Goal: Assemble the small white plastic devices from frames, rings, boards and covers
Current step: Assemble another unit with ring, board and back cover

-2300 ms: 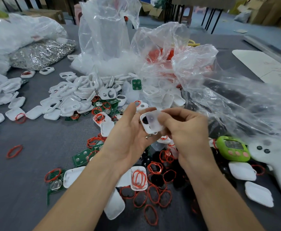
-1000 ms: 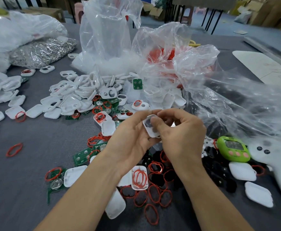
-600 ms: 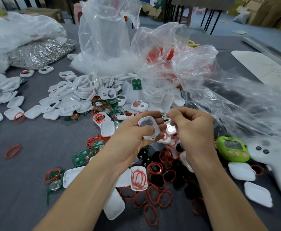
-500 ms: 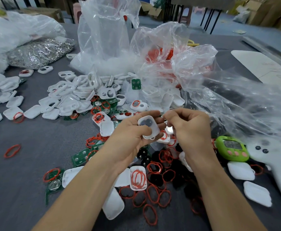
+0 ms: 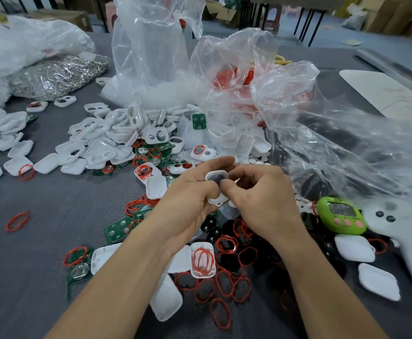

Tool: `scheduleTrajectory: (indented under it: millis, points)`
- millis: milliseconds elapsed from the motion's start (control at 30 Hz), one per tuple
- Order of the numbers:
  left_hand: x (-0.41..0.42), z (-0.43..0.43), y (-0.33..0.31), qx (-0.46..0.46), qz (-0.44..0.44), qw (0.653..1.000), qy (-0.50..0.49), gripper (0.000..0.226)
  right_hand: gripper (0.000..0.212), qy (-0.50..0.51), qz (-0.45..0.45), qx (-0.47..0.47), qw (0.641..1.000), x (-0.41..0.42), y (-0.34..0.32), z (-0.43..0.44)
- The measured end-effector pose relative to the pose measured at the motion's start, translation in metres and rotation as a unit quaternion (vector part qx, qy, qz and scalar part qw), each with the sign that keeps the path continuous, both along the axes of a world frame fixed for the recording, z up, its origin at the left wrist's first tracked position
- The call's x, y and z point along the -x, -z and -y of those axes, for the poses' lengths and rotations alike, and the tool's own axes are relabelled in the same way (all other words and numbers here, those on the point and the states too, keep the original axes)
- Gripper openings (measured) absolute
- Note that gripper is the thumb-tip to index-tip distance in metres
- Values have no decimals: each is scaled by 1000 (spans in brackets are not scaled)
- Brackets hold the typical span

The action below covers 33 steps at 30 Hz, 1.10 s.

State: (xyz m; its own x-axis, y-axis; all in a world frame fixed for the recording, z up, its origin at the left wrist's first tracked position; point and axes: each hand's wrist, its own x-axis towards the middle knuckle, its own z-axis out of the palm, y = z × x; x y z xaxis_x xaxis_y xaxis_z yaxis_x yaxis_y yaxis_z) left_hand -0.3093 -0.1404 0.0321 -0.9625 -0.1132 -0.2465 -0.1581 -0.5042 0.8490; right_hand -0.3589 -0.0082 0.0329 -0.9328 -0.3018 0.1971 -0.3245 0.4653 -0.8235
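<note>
White frame (image 5: 216, 178): a small rounded plastic part with a dark opening in its face, held between both hands above the middle of the grey worktop (image 5: 41, 241).

Left hand (image 5: 187, 204): fingers curled round the left side and lower end of the white frame, thumb on its upper left edge.

Right hand (image 5: 263, 201): fingers curled, thumb tip set on the face of the white frame at the lower edge of the dark opening. Whether the forefinger touches the back is hidden.

Directly below the hands, red rings (image 5: 224, 311) lie scattered over black parts (image 5: 229, 261). One white cover (image 5: 202, 260) near the left wrist lies open side up with red rings inside.

Left of the hands, green boards (image 5: 118, 228) lie flat. Beyond them is a heap of loose frames (image 5: 116, 133).

Clear plastic bags (image 5: 151, 45) stand at the far side and spread to the right. A bag of metal parts (image 5: 58, 74) lies far left.

To the right, a green device (image 5: 340, 215) sits just beside a white handset (image 5: 400, 228).
</note>
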Motion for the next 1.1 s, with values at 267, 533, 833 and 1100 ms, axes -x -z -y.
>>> scheduleTrajectory:
  millis: [267, 533, 833, 1100]
  points:
    - [-2, -2, 4, 136, -44, 988, -51, 39, 24, 35, 125, 121, 984, 1, 0, 3]
    - [-4, -2, 6, 296, -65, 940, -157, 26, 6, -9, 123, 123, 985, 1, -2, 0]
    - [-8, -6, 0, 368, -73, 909, -179, 19, 12, -43, 119, 128, 984, 0, 0, 1]
    - [-9, -6, 0, 393, -64, 897, -195, 18, 13, -39, 103, 109, 988, -2, 1, 3]
